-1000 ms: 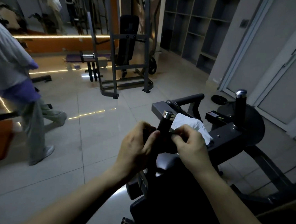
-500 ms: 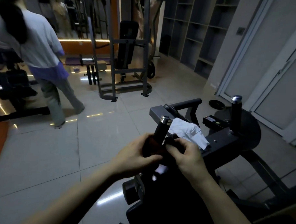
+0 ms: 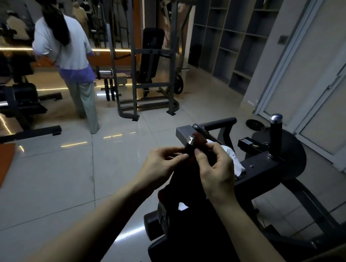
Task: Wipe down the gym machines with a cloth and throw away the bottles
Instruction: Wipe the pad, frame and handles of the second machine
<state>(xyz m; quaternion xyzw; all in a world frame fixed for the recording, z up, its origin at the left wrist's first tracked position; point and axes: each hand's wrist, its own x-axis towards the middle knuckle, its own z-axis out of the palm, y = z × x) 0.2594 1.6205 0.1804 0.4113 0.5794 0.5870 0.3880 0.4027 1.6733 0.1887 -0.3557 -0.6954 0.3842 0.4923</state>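
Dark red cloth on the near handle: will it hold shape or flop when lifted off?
Probably floppy: the dark red cloth drapes over the handle and hangs in folds below the left hand and right hand. Likely light: fingertip pinches seem to hold it.

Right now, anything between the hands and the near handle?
Only the cloth, which the left hand and right hand pinch at the handle, just below its chrome cap. Nothing else visible stands in the way.
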